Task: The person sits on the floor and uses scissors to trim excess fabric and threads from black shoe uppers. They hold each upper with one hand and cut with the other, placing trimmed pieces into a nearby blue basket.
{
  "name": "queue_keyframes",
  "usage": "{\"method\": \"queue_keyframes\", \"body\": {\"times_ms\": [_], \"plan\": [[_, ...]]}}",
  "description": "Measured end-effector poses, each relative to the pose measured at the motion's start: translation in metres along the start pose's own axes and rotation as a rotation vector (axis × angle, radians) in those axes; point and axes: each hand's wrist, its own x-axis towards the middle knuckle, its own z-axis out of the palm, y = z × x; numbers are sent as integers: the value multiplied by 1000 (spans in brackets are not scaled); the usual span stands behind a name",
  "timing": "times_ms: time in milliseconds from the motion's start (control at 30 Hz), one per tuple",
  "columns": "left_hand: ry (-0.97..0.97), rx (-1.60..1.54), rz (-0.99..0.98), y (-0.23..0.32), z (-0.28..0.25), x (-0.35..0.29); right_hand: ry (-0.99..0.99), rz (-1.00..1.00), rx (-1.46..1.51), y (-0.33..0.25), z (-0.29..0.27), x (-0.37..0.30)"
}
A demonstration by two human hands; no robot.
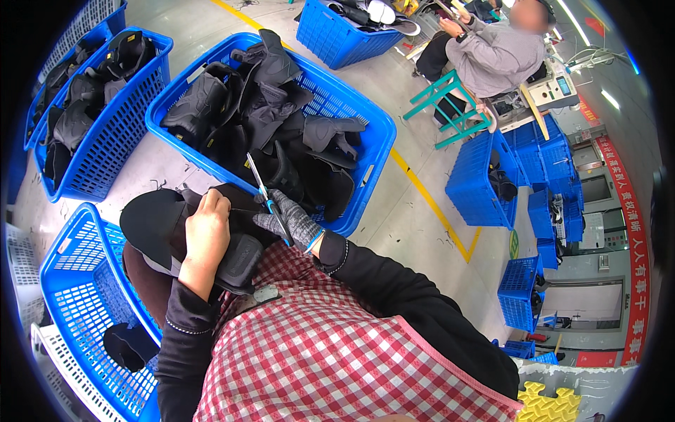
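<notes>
Grey concrete floor [415, 211] with a yellow painted line [429, 200] running diagonally across it. Big blue plastic crate [365, 133] straight ahead, piled with black shoe uppers [274, 105]; a second blue crate [119, 119] to the left, also holding black uppers; a third blue crate [70, 281] at the person's lower left with one black piece [130, 344] in it. More blue crates stacked at right [541, 183] and one at top [330, 35]. Another person [492, 56] in grey sits at top right on a teal stool [450, 105] beside a machine. Wearer's red-and-white checked apron [323, 352] fills the bottom, black sleeves on both arms. Black shoe upper [204, 239] rests on the lap, just in front of the big crate. Left hand [207, 232], bare, clenched around the upper from above, pinning it down. Right hand [292, 221] in a grey knit glove, gripping blue-handled scissors [267, 197], blades pointing up and away over the crate edge, handle end just beside the upper. Hands near each other, not touching. Yellow foam puzzle mat [548, 404] in the bottom right corner.
</notes>
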Motion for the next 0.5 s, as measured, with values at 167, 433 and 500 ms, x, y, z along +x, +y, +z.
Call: {"method": "queue_keyframes", "body": {"times_ms": [167,433,500], "plan": [[-32,-10,4,5,-12,-2,25,-130,-47,12,-2,9],[-359,-146,70,13,-37,-41,-92,189,361,-1,-17,19],[-394,-129,87,9,-34,-39,-162,200,-154,-21,-33,8]]}}
